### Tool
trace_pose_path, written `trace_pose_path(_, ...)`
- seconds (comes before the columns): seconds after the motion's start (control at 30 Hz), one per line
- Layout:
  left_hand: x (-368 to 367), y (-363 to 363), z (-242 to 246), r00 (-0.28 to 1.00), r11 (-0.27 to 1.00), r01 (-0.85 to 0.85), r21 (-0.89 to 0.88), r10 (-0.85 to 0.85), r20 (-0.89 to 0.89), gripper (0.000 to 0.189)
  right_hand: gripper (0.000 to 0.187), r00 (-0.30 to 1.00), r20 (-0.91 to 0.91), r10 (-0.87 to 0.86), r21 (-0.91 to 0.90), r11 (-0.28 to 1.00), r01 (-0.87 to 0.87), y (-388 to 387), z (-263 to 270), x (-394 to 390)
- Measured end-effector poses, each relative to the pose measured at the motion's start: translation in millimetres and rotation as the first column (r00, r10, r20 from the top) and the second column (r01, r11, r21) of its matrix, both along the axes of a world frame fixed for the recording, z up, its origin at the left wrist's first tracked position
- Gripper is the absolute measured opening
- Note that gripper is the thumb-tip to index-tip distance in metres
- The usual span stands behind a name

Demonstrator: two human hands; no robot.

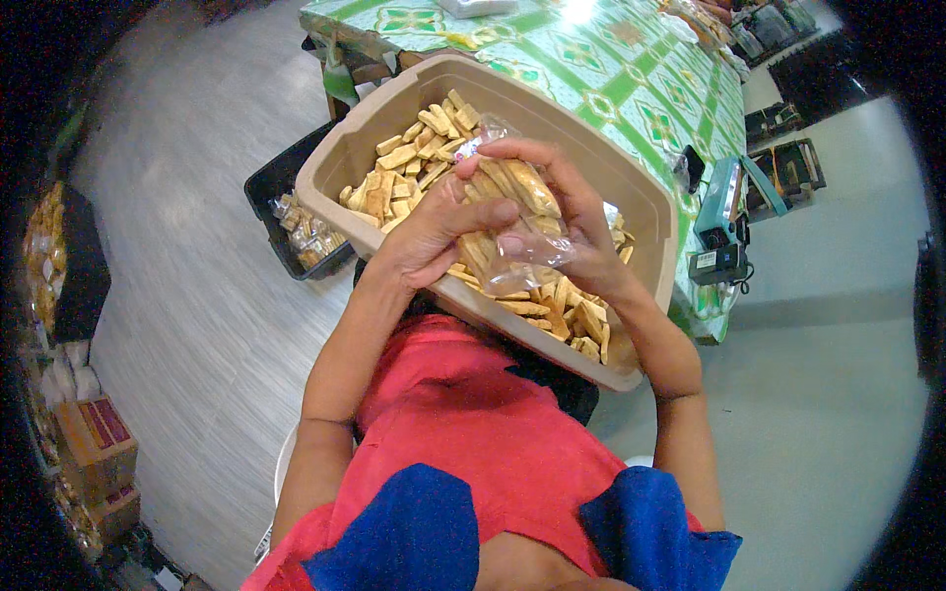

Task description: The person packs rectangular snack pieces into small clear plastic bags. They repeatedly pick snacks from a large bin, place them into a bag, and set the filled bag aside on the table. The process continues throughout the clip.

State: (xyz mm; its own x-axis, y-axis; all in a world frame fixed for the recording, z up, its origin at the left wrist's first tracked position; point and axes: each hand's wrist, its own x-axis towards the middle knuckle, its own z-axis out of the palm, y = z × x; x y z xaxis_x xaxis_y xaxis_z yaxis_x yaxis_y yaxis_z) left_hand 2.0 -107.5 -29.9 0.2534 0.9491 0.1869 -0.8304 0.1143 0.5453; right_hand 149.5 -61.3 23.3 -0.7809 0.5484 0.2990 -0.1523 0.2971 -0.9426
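Note:
Both hands hold a clear plastic bag [517, 277] filled with golden-brown biscuit sticks [528, 188], above a large tan plastic tub. My left hand [436, 233] grips the bag from the left, its thumb lying across the front. On the right side, my right hand [584, 218] wraps around the bag, fingers curled over the top and thumb pressed near the lower end. Loose biscuit sticks [399, 159] lie heaped in the tub [654, 196], which rests against my lap. Part of the heap is hidden under the hands and bag.
A black crate [266, 173] with filled small bags [307, 236] stands on the floor, left of the tub. Beyond the tub is a table with a green patterned cloth [576, 52], bearing a teal bag sealer [720, 199]. Cardboard boxes [96, 447] are stacked at far left.

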Motion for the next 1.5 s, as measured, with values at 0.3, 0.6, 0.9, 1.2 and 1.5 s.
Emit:
trace_pose_path(0.3, 0.4, 13.0, -4.3, 0.913, 0.876, -0.4, -0.269, 0.406, -0.037, 0.039, 0.007, 0.896, -0.041, -0.442, 0.245, 0.865, 0.438, 42.9, 9.8, 25.6)
trace_pose_path(0.6, -7.8, 21.5, -15.2, 0.889, 0.853, -0.433, -0.291, 0.457, 0.016, 0.041, 0.018, 0.888, -0.079, -0.454, 0.663, 0.641, 0.387, 41.9, -6.1, 18.8)
trace_pose_path(0.9, -13.0, 24.0, -19.7, 0.774, 0.754, -0.61, -0.246, 0.633, 0.024, 0.043, 0.017, 0.903, 0.158, -0.4, 0.53, 0.806, 0.264, 130.4, -28.7, 14.7)
trace_pose_path(1.2, -14.5, 22.8, -19.4, 0.819, 0.789, -0.529, -0.312, 0.572, 0.056, 0.038, 0.017, 0.577, 0.474, -0.665, 0.739, 0.657, 0.15, 175.5, -95.5, -19.7)
trace_pose_path(1.5, -14.9, 21.8, -18.6, 0.823, 0.803, -0.489, -0.341, 0.554, 0.125, 0.034, 0.022, 0.581, 0.43, -0.691, 0.718, 0.652, 0.243, 195.9, -124.1, -21.8)
